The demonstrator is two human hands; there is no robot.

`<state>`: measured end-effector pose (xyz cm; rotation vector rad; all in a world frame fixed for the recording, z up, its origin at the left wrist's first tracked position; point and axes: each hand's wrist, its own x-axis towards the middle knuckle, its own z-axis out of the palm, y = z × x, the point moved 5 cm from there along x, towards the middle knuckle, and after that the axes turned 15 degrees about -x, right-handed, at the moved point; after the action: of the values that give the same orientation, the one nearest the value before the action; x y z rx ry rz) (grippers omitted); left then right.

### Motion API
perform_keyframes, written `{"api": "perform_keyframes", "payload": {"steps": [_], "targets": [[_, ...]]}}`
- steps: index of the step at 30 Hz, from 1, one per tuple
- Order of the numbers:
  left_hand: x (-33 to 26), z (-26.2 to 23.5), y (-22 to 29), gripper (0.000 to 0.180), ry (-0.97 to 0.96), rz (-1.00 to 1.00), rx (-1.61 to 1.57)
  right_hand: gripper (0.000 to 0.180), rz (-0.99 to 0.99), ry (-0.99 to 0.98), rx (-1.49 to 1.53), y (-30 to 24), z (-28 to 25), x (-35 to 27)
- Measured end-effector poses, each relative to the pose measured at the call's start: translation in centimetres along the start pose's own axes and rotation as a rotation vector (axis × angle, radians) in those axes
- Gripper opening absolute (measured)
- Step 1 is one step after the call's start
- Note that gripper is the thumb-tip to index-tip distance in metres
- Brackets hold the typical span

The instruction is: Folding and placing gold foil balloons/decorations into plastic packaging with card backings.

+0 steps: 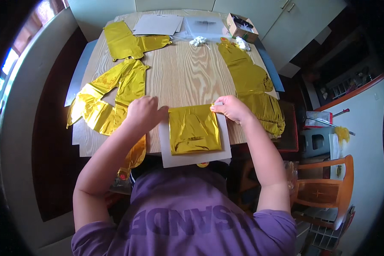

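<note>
Head view: folded gold foil [195, 128] lies on a pale card [184, 160] at the near edge of the wooden table [179, 72], centred before the person, the card's lower part reaching past the edge. Right hand [234, 110]: thumb and index finger nearly closed at the foil's upper right corner, apparently pinching it; remaining fingers bent. Left hand [145, 112]: fingers curled, thumb pointing at the upper left corner; its fingertips are hidden, so I cannot tell whether it grips the foil. Further gold foil pieces lie flat to both sides, 1 of them L-shaped [123, 41] at far left. Handling, judged by eye: very light, limp, slick film; shallow wrinkles suggest it creases readily and could slide on the card. Best hold: 2 upper corners, light fingertip pinch, even tension; avoid nails, which might puncture it. The card looks stiffer and should serve as flat backing.
</note>
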<state>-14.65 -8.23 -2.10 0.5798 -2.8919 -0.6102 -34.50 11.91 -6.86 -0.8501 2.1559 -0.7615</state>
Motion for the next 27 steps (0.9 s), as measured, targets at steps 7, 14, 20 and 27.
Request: {"api": "perform_keyframes", "payload": {"steps": [7,14,20,27], "targets": [[-0.6,6.1,6.4,0.077,-0.085,0.527,-0.237,0.026,-0.017,0.226,-0.303,-1.4,-0.6,-0.3],[-1.4,7.7,5.6,0.082,-0.085,0.514,-0.200,0.035,-0.143,0.821,-0.557,-0.9,-0.1,-10.4],[-1.1,6.4,6.8,0.087,-0.078,0.539,-0.222,0.054,0.156,0.703,-0.492,2.0,4.2,-16.0],[-0.1,5.1,7.7,0.082,-0.125,0.473,-0.229,0.045,0.202,0.555,-0.147,2.6,6.8,-14.8]]}}
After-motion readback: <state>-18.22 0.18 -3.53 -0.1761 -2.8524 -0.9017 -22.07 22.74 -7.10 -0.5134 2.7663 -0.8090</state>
